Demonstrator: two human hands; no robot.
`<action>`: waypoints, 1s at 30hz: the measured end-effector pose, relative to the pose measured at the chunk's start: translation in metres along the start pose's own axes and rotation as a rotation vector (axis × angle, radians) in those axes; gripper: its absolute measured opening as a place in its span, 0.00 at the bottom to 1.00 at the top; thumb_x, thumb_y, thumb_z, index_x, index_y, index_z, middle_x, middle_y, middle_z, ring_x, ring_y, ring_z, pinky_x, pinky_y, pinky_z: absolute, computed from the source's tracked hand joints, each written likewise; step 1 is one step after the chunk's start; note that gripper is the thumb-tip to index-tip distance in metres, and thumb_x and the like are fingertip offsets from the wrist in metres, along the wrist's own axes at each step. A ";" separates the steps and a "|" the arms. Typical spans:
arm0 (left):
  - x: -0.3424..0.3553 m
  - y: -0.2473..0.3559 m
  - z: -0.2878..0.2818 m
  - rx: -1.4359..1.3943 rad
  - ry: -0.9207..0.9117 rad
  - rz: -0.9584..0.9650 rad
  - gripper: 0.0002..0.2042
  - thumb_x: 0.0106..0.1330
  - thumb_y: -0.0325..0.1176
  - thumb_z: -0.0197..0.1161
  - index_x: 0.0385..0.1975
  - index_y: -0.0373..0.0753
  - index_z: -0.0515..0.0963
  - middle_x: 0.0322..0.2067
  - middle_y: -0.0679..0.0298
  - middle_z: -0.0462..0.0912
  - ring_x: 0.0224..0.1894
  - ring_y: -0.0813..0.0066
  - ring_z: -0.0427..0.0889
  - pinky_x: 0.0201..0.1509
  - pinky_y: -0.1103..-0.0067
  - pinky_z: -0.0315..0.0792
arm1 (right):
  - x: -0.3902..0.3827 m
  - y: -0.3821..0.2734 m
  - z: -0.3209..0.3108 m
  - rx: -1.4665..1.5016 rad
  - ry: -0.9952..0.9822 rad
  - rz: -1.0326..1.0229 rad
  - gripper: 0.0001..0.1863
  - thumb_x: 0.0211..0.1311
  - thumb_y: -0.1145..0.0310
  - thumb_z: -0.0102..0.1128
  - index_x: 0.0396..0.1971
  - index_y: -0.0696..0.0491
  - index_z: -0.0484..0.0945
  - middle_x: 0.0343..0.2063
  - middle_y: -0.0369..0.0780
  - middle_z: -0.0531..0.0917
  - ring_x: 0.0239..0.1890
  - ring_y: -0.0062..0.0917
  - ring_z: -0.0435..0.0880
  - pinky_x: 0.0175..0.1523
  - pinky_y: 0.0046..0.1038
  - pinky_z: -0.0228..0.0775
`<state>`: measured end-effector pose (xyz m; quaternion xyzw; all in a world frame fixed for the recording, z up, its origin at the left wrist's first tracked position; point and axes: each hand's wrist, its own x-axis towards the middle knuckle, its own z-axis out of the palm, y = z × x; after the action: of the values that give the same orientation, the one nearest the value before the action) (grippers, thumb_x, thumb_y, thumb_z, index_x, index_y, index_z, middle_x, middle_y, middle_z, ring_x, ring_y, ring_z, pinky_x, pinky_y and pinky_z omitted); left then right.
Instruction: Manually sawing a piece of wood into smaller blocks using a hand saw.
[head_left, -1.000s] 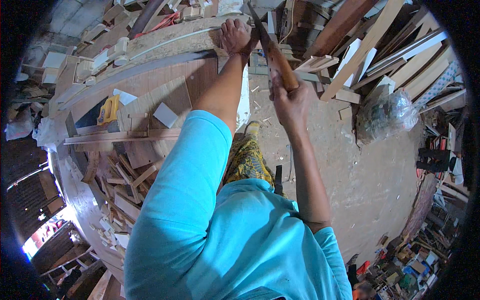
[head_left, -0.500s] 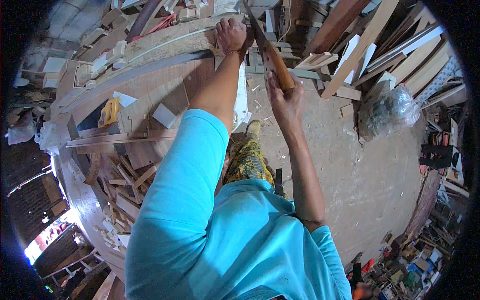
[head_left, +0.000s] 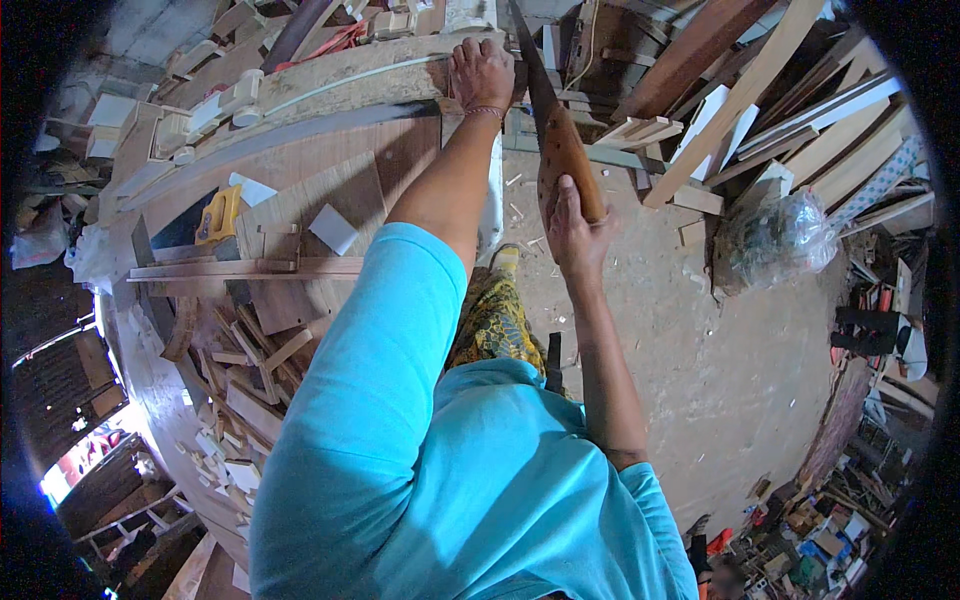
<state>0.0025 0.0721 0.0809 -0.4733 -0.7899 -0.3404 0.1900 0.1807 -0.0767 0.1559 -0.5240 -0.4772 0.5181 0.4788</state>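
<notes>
My right hand (head_left: 580, 235) is wrapped round the brown wooden handle (head_left: 572, 165) of a hand saw, its thumb lying along the top. The saw's long dark blade (head_left: 538, 85) points away from me, just right of my left hand (head_left: 482, 75). That left hand, with curled fingers, presses down at the right end of a long wooden plank (head_left: 340, 75) on the workbench. What lies beneath its fingers is mostly hidden. A thin pale strip (head_left: 360, 85) runs along the plank. Where the blade meets wood, if it does, I cannot see.
A yellow-handled tool (head_left: 218, 218) and a white offcut (head_left: 333, 230) lie on the bench at left. Stacked boards (head_left: 740, 100) lean at the far right, beside a clear plastic bag (head_left: 785, 240). Wood scraps (head_left: 255, 370) are heaped at the lower left.
My right hand has drawn the saw back toward me. My left hand stays at the plank's end, and the whole view has shifted slightly.
</notes>
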 end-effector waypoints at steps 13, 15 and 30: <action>-0.002 0.003 0.003 0.100 0.081 0.013 0.11 0.50 0.37 0.52 0.29 0.36 0.72 0.34 0.57 0.69 0.41 0.61 0.67 0.47 0.69 0.60 | -0.019 0.086 0.004 -0.213 -0.040 -0.220 0.10 0.53 0.66 0.56 0.20 0.57 0.71 0.14 0.36 0.69 0.17 0.18 0.66 0.23 0.22 0.59; -0.002 0.014 -0.006 -0.002 -0.091 -0.063 0.12 0.51 0.37 0.51 0.30 0.36 0.72 0.35 0.56 0.69 0.42 0.61 0.67 0.47 0.69 0.60 | -0.017 0.085 0.001 -0.162 0.012 -0.214 0.11 0.53 0.65 0.57 0.21 0.58 0.71 0.14 0.33 0.69 0.17 0.16 0.65 0.23 0.21 0.59; -0.001 -0.003 0.010 0.013 0.049 0.040 0.11 0.48 0.38 0.53 0.23 0.36 0.72 0.29 0.55 0.70 0.37 0.59 0.69 0.41 0.69 0.64 | -0.022 -0.014 -0.012 -0.323 0.091 -0.295 0.11 0.52 0.65 0.57 0.23 0.58 0.72 0.07 0.36 0.68 0.11 0.14 0.65 0.16 0.21 0.57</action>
<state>0.0004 0.0776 0.0716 -0.4792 -0.7776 -0.3430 0.2192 0.1928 -0.0977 0.1713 -0.5413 -0.6034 0.3350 0.4803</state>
